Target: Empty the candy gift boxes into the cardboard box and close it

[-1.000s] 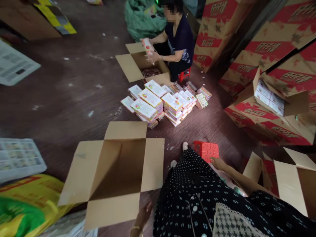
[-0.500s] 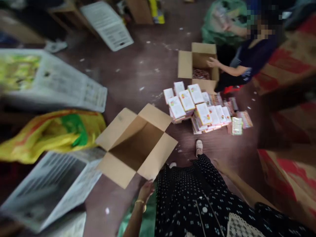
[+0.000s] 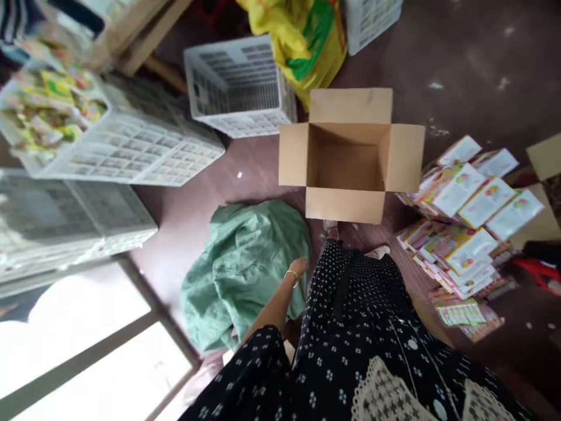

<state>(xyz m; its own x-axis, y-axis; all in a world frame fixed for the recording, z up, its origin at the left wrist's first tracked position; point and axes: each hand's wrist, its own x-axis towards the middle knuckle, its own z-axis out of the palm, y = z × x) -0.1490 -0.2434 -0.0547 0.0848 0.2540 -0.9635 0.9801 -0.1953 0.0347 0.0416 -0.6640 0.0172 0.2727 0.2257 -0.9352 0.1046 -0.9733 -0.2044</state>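
One cardboard box stands on the floor in front of you, its four flaps folded outward and its bare inner bottom in plain view. Your two shoes are near its closest flap, at the hem of your dark patterned dress.

Your left hand, bracelet at the wrist, hangs low between your dress and a crumpled green sack, over the near edge of the sack. Its fingers are too small and blurred to read; you cannot tell from here whether they grip the cloth or only hang beside it. Your right forearm runs down behind the dress; the right hand is hidden there, state unreadable.

Right of the box: white-faced packs in uneven stacks, just beside the right flap. A flat green-striped pack lies at the near end of them.

Beyond the box's left flap: a pale plastic crate, with a yellow-and-green bag against its right side. Farther left, a second crate holds bright packets. Lower left, bright glass panes.
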